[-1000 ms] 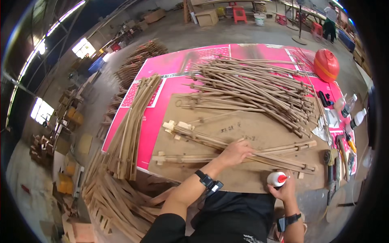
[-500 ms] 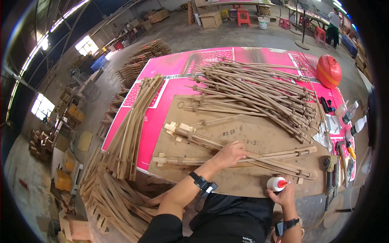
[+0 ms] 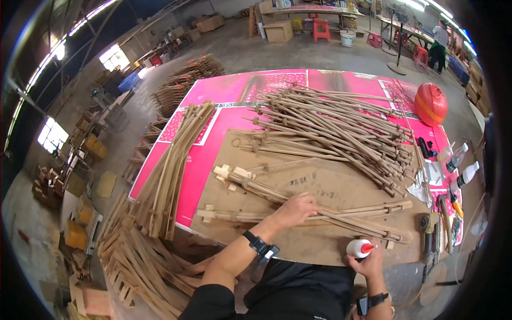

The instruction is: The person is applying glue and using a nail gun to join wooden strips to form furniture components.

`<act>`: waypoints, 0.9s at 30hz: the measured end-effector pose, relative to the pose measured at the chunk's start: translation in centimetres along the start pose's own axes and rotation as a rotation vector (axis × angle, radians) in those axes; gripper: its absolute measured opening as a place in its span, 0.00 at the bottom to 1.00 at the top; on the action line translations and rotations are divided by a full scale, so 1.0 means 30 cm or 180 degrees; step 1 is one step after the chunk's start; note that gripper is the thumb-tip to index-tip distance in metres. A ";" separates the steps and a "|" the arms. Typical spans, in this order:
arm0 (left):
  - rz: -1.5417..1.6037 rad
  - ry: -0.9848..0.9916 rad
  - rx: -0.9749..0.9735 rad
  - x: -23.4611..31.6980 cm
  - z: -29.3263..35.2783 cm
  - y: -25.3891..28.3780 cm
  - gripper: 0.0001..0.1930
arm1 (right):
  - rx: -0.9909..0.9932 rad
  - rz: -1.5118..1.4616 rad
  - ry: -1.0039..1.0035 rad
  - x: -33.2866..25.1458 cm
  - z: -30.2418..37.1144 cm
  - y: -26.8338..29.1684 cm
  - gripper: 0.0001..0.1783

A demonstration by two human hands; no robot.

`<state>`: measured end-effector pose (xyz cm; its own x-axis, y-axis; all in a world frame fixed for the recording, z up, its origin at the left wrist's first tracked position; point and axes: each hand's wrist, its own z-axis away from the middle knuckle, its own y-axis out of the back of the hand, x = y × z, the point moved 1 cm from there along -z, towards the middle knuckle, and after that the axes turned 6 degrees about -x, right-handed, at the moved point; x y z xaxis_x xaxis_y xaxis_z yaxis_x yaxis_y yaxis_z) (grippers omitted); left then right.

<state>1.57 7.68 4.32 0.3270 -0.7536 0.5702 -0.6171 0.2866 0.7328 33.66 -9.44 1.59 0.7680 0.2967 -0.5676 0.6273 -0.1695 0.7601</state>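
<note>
Head view: the right hand [image 3: 369, 257] grips a white bottle [image 3: 357, 248], fingers wrapped round it; the left hand [image 3: 296, 209] bends over crossed strips [image 3: 261, 188], though whether it pinches any I cannot tell. These already lie by blocks [image 3: 222, 171] on cardboard [image 3: 304, 242]; the rods [image 3: 333, 130] beyond lie loosely piled.

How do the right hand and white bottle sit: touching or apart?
Touching. The head view shows the right hand holding the white bottle, fingers against its lower side.
</note>
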 end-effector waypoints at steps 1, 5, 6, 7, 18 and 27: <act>0.0074 -0.0027 0.0040 0.003 0.001 0.000 0.08 | 0.0001 0.0000 0.0005 -0.003 0.000 0.000 0.31; 0.0199 0.0019 -0.0018 0.008 0.004 0.000 0.09 | 0.0012 0.0050 0.0012 -0.010 0.004 0.007 0.31; 0.0167 0.0000 0.0011 0.012 0.006 -0.001 0.09 | 0.0001 0.0078 0.0027 -0.011 0.007 0.008 0.31; 0.0129 -0.0023 0.0038 0.013 0.006 0.000 0.08 | 0.0006 0.0074 0.0033 -0.014 0.007 0.009 0.31; -0.0067 -0.0122 -0.0010 -0.001 -0.012 0.000 0.09 | -0.0022 -0.0001 0.0026 -0.008 -0.022 0.003 0.31; -0.0240 -0.0001 -0.0327 -0.038 0.006 -0.020 0.11 | -0.0570 0.0033 -0.0381 0.009 -0.003 0.017 0.34</act>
<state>1.44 8.27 3.16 0.3695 -0.7756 0.5118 -0.5141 0.2882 0.8079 34.17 -9.38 1.86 0.7909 0.1802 -0.5848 0.5944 0.0009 0.8041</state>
